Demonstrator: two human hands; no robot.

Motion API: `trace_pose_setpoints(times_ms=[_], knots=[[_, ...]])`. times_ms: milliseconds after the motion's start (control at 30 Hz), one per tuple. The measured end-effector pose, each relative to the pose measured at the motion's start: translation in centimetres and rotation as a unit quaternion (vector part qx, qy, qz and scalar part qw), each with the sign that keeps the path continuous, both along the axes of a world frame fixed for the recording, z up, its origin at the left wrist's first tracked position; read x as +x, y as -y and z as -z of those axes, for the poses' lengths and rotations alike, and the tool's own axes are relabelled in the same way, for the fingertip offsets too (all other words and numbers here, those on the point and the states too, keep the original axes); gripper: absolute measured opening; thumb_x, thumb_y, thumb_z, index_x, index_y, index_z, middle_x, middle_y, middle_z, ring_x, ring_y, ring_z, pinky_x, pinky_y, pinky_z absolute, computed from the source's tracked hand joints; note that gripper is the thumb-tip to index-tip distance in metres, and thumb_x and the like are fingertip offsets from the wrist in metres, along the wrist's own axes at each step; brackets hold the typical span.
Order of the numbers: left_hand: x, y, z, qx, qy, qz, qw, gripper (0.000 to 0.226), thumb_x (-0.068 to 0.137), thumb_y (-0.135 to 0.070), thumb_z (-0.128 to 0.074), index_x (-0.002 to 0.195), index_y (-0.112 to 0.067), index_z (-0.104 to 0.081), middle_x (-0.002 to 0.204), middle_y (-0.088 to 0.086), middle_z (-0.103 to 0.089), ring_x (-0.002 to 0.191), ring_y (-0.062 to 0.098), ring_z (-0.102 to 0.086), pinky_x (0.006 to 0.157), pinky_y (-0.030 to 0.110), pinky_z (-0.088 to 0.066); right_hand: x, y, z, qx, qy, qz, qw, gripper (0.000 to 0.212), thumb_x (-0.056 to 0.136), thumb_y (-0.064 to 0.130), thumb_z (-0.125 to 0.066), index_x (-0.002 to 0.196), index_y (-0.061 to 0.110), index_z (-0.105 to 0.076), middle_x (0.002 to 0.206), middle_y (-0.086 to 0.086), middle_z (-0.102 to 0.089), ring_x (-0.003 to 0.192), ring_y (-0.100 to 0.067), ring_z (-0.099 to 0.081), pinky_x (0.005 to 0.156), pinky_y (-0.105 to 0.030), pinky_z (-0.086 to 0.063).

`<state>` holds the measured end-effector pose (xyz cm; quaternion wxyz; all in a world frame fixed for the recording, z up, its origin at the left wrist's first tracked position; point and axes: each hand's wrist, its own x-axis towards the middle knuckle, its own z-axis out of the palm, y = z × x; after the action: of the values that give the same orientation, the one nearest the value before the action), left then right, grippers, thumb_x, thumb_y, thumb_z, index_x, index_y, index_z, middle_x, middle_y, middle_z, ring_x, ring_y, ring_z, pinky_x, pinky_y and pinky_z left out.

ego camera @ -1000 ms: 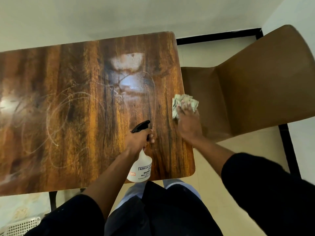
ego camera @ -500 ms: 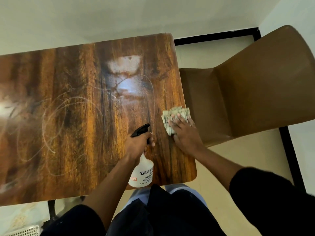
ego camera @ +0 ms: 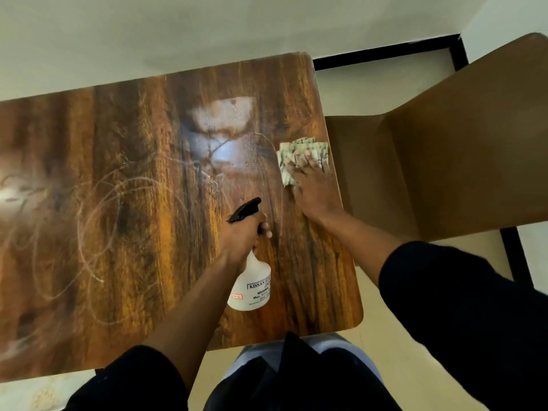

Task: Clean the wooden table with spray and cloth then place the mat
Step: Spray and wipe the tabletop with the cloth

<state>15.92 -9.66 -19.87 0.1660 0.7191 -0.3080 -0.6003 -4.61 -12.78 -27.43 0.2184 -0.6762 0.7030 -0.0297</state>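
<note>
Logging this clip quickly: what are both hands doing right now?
Left hand: grips the white plastic spray bottle with black trigger.
Right hand: open, fingers flat, pressing the folded pale green cloth on the wooden table.

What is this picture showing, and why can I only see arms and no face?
The camera sits on a person's head and looks down, so you see only their arms, never a face. No machine here, just two bare hands. The left hand grips a white spray bottle with a black trigger top. The right hand presses flat on a folded cloth near the right edge of the wooden table. The curvy pale lines on the wood look like wet wipe marks. Beside the table stands a brown chair. No mat is in view.
</note>
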Motion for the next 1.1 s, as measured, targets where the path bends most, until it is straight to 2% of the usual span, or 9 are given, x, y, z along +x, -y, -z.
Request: trace_pose_setpoints(times_ms=[100,167,267,400,533,667,767,933,1100], knots=[[0.4,1.0,0.3,0.003,0.002,-0.018,1.000,0.015,0.097,-0.017,-0.072,0.093,-0.005,-0.079,0.077,0.013,-0.078,0.045,0.012,-0.052,0.048,0.029,-0.040,1.8,-5.5,-0.4,-0.003,0.032,-0.041,0.999,0.064,0.099,0.044,-0.022,0.162,0.031,-0.019,0.169,0.001,-0.016,0.158,-0.022,0.000,0.128,-0.051,-0.003],[0.6,1.5,0.5,-0.003,0.000,-0.027,1.000,0.014,0.097,-0.015,-0.072,0.096,-0.003,-0.079,0.079,0.014,-0.078,0.045,0.010,-0.058,0.047,0.028,-0.040,3.5,-9.9,-0.2,-0.010,0.049,-0.059,0.997,0.063,0.102,0.039,-0.032,0.162,0.031,-0.015,0.170,0.002,-0.009,0.158,-0.021,0.005,0.128,-0.050,0.001],[1.1,2.1,1.0,-0.006,0.000,-0.026,1.000,0.014,0.096,-0.015,-0.073,0.090,-0.004,-0.079,0.077,0.014,-0.078,0.054,0.015,-0.064,0.050,0.029,-0.043,6.1,-16.3,0.3,-0.012,0.031,-0.088,0.996,0.071,0.099,0.038,-0.045,0.163,0.030,-0.016,0.171,0.001,-0.012,0.159,-0.022,0.000,0.127,-0.050,-0.001],[1.4,2.4,1.5,-0.002,-0.011,-0.023,1.000,0.015,0.098,-0.017,-0.072,0.094,-0.004,-0.078,0.077,0.010,-0.078,0.064,0.018,-0.071,0.049,0.030,-0.044,7.4,-20.7,0.8,0.010,0.017,-0.120,0.993,0.070,0.094,0.039,-0.049,0.160,0.026,-0.030,0.170,-0.001,-0.018,0.158,-0.021,-0.006,0.125,-0.052,-0.007],[1.5,2.6,1.1,0.002,-0.020,-0.005,1.000,0.016,0.098,-0.016,-0.072,0.089,-0.004,-0.077,0.076,0.012,-0.078,0.050,0.013,-0.060,0.048,0.030,-0.042,6.7,-19.5,0.9,0.026,0.021,-0.094,0.995,0.067,0.095,0.036,-0.041,0.161,0.027,-0.029,0.170,0.003,-0.017,0.158,-0.016,0.000,0.127,-0.048,-0.002],[1.9,2.7,0.8,0.002,-0.035,0.001,0.999,0.014,0.098,-0.015,-0.072,0.090,-0.005,-0.077,0.077,0.011,-0.078,0.048,0.011,-0.061,0.050,0.029,-0.043,5.7,-14.9,-0.2,0.040,0.012,0.002,0.999,0.064,0.099,0.037,-0.024,0.163,0.028,-0.017,0.171,0.002,-0.008,0.158,-0.018,0.008,0.128,-0.047,0.000],[2.1,2.5,0.7,-0.006,-0.038,0.004,0.999,0.014,0.095,-0.012,-0.072,0.085,-0.004,-0.077,0.072,0.010,-0.077,0.049,0.012,-0.062,0.048,0.028,-0.043,4.1,-9.7,-1.0,0.032,0.012,0.077,0.996,0.061,0.104,0.033,-0.032,0.163,0.027,-0.016,0.170,-0.002,-0.012,0.158,-0.020,0.004,0.128,-0.049,-0.003],[2.7,2.2,0.6,0.011,-0.066,0.013,0.998,0.015,0.095,-0.013,-0.072,0.084,-0.005,-0.076,0.073,0.011,-0.077,0.050,0.013,-0.060,0.049,0.028,-0.042,0.8,-2.1,-1.0,0.040,0.036,0.145,0.988,0.059,0.108,0.029,-0.040,0.162,0.030,-0.016,0.171,0.000,-0.008,0.158,-0.018,0.004,0.125,-0.042,0.005],[3.4,2.0,0.7,0.019,-0.085,0.021,0.996,0.014,0.098,-0.014,-0.071,0.092,-0.004,-0.077,0.079,0.014,-0.077,0.045,0.009,-0.055,0.047,0.027,-0.041,0.9,-3.8,0.0,0.015,0.059,0.148,0.987,0.058,0.108,0.031,-0.042,0.161,0.034,-0.018,0.170,0.004,-0.007,0.157,-0.014,0.005,0.127,-0.040,0.008]])
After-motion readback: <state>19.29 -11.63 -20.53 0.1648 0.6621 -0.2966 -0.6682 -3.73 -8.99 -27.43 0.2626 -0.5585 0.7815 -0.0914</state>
